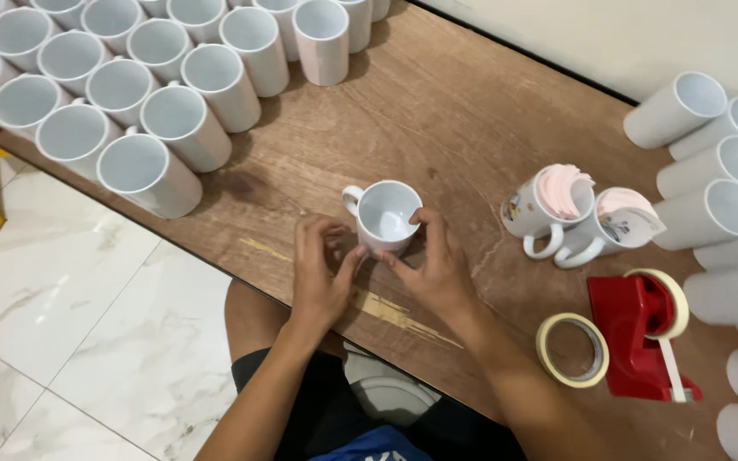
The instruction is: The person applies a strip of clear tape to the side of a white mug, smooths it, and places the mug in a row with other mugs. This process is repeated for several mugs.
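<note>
Left hand (318, 269) rests on the brown wooden tabletop (437, 119) with its fingers bent and the fingertips pressed to the lower left wall of a plain white glazed ceramic mug (383, 217); the right hand (436, 269) mirrors it, thumb and forefinger curled against the mug's right side. Neither hand wraps fully round it, so together they pinch and steady it, not lift it. The mug stands upright near the middle of the table, handle turned to the upper left, mouth open to the camera and empty.

It looks stiff and moderately heavy for its size, with a smooth glaze that is likely slippery under dry fingers and would chip or break if knocked against its neighbours. The handle or a full grasp round the body seems the safest hold; a fingertip pinch at the base gives less control.

From the left: a block of upright blank white mugs (143, 85) fills the far left corner, about twenty in view, some cut off by the frame. Then the one mug in hand. Right of it lie two printed mugs stuffed with pink paper (578, 213), tilted and touching. Nearer the edge lie one loose roll of cream masking tape (571, 350) and one red tape dispenser (638, 337) carrying a second roll. Along the far right, about ten white mugs lying on their sides (715, 171) are stacked.
</note>
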